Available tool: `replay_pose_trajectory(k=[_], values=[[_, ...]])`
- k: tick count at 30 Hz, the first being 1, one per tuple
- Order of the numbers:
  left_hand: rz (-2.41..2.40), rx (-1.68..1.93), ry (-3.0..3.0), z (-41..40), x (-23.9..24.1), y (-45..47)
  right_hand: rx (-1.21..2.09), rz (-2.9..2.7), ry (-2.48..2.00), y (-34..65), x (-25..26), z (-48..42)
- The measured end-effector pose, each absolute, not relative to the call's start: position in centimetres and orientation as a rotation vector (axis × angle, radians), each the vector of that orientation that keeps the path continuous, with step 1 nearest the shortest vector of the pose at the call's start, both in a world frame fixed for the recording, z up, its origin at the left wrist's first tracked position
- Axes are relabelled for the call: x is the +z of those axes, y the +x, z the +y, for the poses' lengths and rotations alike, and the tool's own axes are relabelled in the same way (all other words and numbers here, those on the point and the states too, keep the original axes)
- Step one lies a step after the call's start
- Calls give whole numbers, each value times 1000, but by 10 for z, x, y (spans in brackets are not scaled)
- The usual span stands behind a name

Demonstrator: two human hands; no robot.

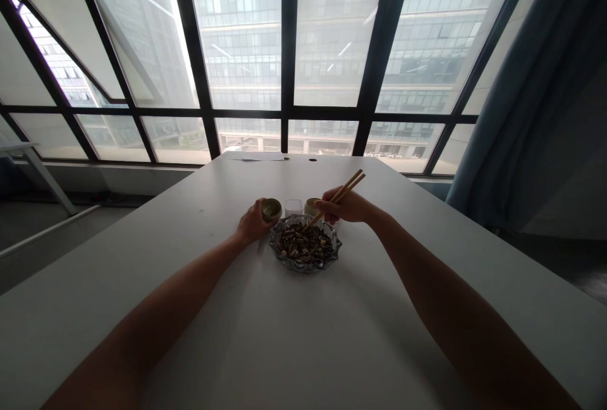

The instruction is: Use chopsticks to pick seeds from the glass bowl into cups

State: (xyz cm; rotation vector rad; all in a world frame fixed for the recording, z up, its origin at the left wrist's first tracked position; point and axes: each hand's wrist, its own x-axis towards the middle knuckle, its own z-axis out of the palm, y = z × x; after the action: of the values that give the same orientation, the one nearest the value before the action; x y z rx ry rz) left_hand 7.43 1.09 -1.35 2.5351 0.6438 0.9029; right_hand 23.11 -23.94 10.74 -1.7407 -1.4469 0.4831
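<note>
My left hand (252,223) is closed around a small greenish-brown cup (272,210), tilted so its inside faces me, at the left rim of a glass bowl (304,267). The scalloped bowl holds dark striped sunflower seeds (303,247) with a few paler round pieces among them. In my right hand (345,205) is a pair of wooden chopsticks (339,195), their tips down at the seeds. Behind the bowl stands a clear glass (293,207). A second similar cup (312,206) sits just right of it, partly hidden by my right hand.
All this rests on a long white table (294,334) reaching toward large dark-framed windows (284,49). Two dark round holes and a flat sheet lie at its far end. A blue curtain (516,100) hangs at right; another white table (42,169) stands at left.
</note>
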Motion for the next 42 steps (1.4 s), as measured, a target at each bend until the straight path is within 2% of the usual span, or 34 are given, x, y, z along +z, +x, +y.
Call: replay_pose_trajectory(k=[42], values=[[622,902,2539,15,-16,74,488,-1409,-1706,243,103,-240]])
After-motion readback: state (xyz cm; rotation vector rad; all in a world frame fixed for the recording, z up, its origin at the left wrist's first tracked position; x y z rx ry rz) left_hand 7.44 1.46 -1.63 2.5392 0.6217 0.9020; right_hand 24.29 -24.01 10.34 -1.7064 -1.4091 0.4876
